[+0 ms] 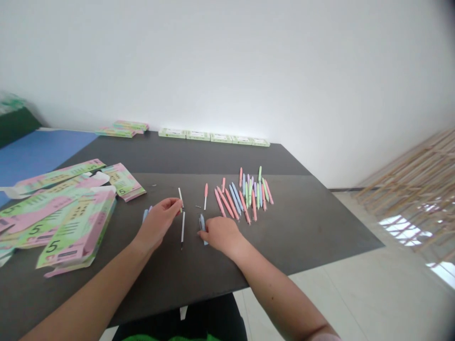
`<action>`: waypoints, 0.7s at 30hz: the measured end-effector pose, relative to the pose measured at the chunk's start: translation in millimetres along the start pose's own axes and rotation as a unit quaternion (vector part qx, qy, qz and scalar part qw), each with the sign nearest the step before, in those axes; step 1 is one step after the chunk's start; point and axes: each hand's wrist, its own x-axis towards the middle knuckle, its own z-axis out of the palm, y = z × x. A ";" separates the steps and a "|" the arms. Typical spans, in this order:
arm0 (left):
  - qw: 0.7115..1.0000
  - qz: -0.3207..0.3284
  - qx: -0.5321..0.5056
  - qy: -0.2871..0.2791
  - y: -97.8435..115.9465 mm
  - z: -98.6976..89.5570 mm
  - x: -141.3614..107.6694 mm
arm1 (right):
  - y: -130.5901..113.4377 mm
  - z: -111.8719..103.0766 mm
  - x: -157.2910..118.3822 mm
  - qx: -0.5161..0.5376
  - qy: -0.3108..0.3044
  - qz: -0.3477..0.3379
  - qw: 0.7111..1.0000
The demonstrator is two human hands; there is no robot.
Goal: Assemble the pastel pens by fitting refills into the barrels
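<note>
My left hand (161, 220) pinches a thin white stick (180, 194) that rises from its fingertips. Just below and to the right, a white refill with a dark tip (183, 229) lies on the dark table. The fingers of my right hand (220, 233) are closed at a light blue pen piece (202, 221) lying on the table; part of it is hidden. A red-capped white piece (205, 195) lies beyond my right hand. To the right is a group of pink, blue, green and purple pens (245, 196). Small light blue and purple pieces (145, 215) show behind my left hand.
Flattened pink and green packets (71, 227) cover the table's left side. A row of boxes (198, 136) stands by the wall, with more packets (121, 130) at its left. The table edge (316, 265) runs along the right front.
</note>
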 end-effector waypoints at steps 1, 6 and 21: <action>1.000 0.001 0.002 -0.002 0.5 -0.7 -1.1 | 4.5 -2.9 0.6 0.006 0.011 0.006 1.000; 1.000 -0.008 0.017 -0.001 3.7 -2.2 -5.7 | 75.1 -47.9 27.6 0.014 0.090 0.147 0.985; 0.997 0.013 0.075 -0.020 7.0 1.0 -13.0 | 222.8 -90.2 124.9 -0.078 0.065 0.355 0.930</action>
